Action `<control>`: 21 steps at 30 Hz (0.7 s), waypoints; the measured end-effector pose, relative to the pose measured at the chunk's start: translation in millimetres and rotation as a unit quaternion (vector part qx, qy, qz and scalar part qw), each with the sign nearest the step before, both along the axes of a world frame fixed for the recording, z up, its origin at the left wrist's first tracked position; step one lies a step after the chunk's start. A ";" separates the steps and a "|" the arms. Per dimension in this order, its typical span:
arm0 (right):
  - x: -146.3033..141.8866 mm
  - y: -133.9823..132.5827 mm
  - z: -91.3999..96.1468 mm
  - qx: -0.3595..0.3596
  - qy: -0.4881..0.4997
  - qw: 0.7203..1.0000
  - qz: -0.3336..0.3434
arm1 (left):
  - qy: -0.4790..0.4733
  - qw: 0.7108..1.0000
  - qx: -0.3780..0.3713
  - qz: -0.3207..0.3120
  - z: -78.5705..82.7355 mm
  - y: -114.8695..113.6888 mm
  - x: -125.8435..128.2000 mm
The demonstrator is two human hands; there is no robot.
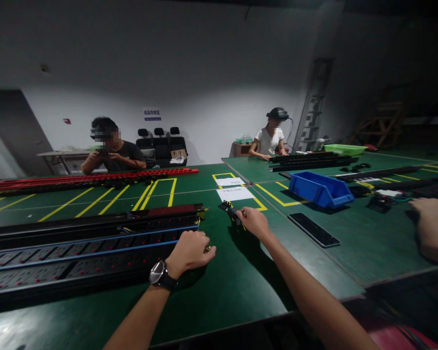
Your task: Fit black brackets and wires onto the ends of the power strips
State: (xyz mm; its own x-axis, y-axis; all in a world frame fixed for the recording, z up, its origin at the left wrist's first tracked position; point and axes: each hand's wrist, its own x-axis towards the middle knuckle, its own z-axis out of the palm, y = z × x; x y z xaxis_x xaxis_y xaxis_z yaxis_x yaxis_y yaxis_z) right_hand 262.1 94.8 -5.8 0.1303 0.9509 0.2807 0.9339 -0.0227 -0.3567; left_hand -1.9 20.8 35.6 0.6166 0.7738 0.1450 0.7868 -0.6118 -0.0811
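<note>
From where I stand, the person's right hand [254, 221] is stretched out over the green table [222, 291], its fingers drawn together on a small black part [229, 209] with bits of yellow on it, which lies just below a sheet of paper [235, 193] inside the yellow floor-tape box. The grip looks like a pinch from above on the near end of the part. The left hand [190, 252], with a watch [158, 273] on its wrist, rests at the right end of the long black power strips [76, 253]. Its fingers are curled under in a loose fist, with something yellow showing at the fingertips, but I cannot tell whether it has hold of anything. The small part looks light and rigid, probably hard plastic, so I judge a fingertip hold on its body would do. Any thin wires on it would bend easily and are best left alone. The power strips look long, stiff and heavier, and awkward to lift from one end. Further right lie a flat black slab [313, 229] and a blue bin [319, 188], and another person's hand [432, 218] rests at the table's edge. Across the table, two people sit behind rows of red strips [95, 179] and more black ones
</note>
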 end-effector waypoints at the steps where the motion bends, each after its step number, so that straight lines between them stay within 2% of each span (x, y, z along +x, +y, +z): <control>1: -5.4 -1.3 -0.8 -0.010 -0.016 1.000 -0.001 | 0.001 1.000 0.000 0.001 0.1 0.1 0.0; 7: -25.4 1.2 -10.0 -0.005 -0.063 0.998 0.002 | 0.003 1.000 -0.005 0.002 1.0 -0.5 0.0; 12: -17.4 1.9 -11.5 0.010 0.002 1.000 0.001 | 0.005 1.000 -0.009 0.007 2.4 -1.9 0.4; 15: -12.8 0.6 -9.9 -0.003 0.025 0.999 0.022 | 0.005 1.000 -0.009 0.005 2.4 -2.0 0.6; 19: -4.5 4.9 -8.5 -0.021 0.050 0.999 0.008 | 0.005 1.000 -0.011 0.006 1.9 -1.4 0.4; 21: 4.1 11.6 -10.1 -0.023 0.095 0.994 0.042 | 0.005 1.000 -0.011 0.004 1.8 -1.3 0.3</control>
